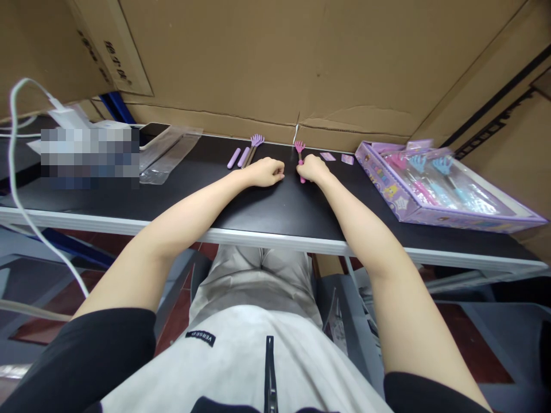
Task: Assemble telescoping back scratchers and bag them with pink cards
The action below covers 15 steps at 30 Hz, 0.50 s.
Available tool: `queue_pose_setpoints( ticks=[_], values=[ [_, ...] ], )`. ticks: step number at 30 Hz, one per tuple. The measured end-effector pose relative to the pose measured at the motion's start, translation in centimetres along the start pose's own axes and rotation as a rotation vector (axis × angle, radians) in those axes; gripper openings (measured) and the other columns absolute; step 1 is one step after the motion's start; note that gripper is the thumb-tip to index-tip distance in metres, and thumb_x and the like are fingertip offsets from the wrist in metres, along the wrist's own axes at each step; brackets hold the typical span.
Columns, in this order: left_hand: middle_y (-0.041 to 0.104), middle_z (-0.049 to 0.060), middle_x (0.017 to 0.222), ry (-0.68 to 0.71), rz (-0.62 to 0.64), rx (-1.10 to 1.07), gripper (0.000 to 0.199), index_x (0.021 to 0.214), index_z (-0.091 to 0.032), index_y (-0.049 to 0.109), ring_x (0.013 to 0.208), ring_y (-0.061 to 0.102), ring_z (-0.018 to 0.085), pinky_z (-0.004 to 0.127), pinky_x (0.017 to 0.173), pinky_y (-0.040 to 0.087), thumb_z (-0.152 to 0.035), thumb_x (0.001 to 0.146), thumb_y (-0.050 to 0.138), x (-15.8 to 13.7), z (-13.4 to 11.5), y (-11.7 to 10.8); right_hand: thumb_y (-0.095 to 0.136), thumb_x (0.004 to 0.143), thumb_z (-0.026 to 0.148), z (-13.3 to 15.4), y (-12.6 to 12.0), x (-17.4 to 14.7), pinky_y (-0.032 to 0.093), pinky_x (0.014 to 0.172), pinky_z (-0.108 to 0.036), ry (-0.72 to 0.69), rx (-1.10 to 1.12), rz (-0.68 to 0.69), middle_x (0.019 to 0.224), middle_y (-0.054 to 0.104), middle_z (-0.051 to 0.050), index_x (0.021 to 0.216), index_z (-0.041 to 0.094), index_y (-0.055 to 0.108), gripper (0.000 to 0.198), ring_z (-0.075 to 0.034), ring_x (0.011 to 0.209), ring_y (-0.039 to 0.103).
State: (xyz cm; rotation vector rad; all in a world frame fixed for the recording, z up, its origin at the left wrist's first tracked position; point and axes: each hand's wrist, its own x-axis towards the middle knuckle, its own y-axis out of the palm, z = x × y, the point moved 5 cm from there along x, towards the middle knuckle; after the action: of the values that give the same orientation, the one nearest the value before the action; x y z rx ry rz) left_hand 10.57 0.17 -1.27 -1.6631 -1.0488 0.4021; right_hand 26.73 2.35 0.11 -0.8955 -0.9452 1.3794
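Observation:
My right hand [314,168] is closed around the pink handle of a back scratcher [299,147], whose claw-shaped head points away from me. To its left, my left hand [266,172] rests on the table with curled fingers, and nothing shows in it. Just beyond that hand lies a purple claw-headed back scratcher [257,140] with a metal rod, partly hidden by my hand and wrist. Beside it are two purple handle-like sticks [233,158]. Two small printed purple cards [347,159] lie to the right of my right hand.
At the right stands a purple printed box [387,186] with pink and blue back scratchers in clear wrapping. Clear plastic sleeves [170,158] and a phone [154,131] lie at the left, near a white cable [17,166]. Cardboard walls [258,63] border the black tabletop [275,212].

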Motion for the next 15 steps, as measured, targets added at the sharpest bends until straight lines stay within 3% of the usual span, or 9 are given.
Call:
queue_pose_setpoints(
  ticks=[10,15],
  values=[
    [0.073,0.004,0.077,-0.007,0.021,0.016,0.008,0.086,-0.020,0.070,0.075,0.067,0.022,0.032,0.079,0.047,-0.023,0.091,0.064,0.00,-0.05,-0.11,0.059,0.095,0.010,-0.16,0.31,0.17,0.061,0.108,-0.050,0.001,-0.027,0.006,0.069,0.071,-0.016,0.087,0.014,0.073,0.016,-0.038,0.108,0.079],
    [0.077,0.006,0.082,-0.067,0.112,-0.022,0.020,0.100,-0.016,0.078,0.075,0.071,0.020,0.030,0.080,0.052,-0.028,0.094,0.062,-0.49,-0.26,-0.78,0.058,0.107,0.029,0.46,-0.12,-0.58,0.063,0.103,-0.041,0.002,-0.099,0.038,0.068,0.071,-0.012,0.092,0.012,0.076,0.029,-0.030,0.092,0.081]
  ],
)
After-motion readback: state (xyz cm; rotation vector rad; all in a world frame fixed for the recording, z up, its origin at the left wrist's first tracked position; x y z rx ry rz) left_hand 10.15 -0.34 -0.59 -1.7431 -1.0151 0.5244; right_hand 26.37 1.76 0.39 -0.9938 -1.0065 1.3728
